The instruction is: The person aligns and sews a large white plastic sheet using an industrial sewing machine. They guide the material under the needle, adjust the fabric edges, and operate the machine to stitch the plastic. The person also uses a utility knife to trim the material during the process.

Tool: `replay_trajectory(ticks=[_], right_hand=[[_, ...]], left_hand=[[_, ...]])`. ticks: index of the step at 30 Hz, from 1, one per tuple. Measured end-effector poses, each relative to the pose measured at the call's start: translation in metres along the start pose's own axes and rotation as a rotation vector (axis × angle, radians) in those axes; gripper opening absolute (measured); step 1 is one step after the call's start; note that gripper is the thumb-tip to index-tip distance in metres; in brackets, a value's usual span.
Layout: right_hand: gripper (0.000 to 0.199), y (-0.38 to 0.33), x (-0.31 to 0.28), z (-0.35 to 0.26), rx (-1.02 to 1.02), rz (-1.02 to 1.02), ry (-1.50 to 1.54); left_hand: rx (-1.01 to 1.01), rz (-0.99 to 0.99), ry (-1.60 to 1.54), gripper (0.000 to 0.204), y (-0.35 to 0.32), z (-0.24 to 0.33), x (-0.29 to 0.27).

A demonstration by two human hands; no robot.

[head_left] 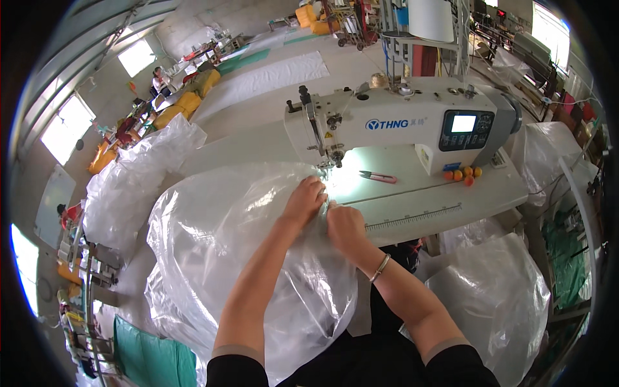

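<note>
A large sheet of clear plastic film (238, 232) spreads over the left part of the sewing table and hangs down toward my lap. My left hand (305, 201) is closed on the film's edge just in front of the needle area. Right beside it, my right hand (346, 226) also grips the edge, its fingers curled. A white sewing machine (387, 122) stands behind both hands, its lamp lighting the spot by the needle. Pink-handled thread snips (379, 177) lie on the table right of the needle. The film's edge between my fingers is mostly hidden.
Several small orange fruits (463, 174) sit at the machine's base. A printed ruler (416, 217) runs along the table's front edge. More bunched film (138, 174) lies at the left, and another pile (493, 297) is at my right. A person (160, 80) sits far back left.
</note>
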State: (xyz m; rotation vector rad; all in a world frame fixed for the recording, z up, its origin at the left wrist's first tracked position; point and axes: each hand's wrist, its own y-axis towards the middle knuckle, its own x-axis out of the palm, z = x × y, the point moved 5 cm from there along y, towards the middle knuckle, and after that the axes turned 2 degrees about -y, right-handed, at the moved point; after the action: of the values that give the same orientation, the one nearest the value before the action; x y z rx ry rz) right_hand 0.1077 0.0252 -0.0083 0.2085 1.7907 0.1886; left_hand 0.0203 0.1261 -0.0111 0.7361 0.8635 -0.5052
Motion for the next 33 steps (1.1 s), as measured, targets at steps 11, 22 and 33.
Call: replay_trajectory(ticks=[11, 22, 33], right_hand=[[0.04, -0.037, -0.002, 0.045, 0.055, 0.149, 0.897], [0.03, -0.157, 0.117, 0.009, 0.245, -0.005, 1.659], [0.029, -0.213, 0.157, -0.047, 0.271, -0.656, 1.104]], left_hand=[[-0.087, -0.524, 0.528, 0.061, -0.276, 0.098, 0.005], [-0.294, -0.024, -0.31, 0.077, -0.285, 0.2, -0.01], [-0.414, 0.051, -0.168, 0.025, -0.302, 0.194, -0.048]])
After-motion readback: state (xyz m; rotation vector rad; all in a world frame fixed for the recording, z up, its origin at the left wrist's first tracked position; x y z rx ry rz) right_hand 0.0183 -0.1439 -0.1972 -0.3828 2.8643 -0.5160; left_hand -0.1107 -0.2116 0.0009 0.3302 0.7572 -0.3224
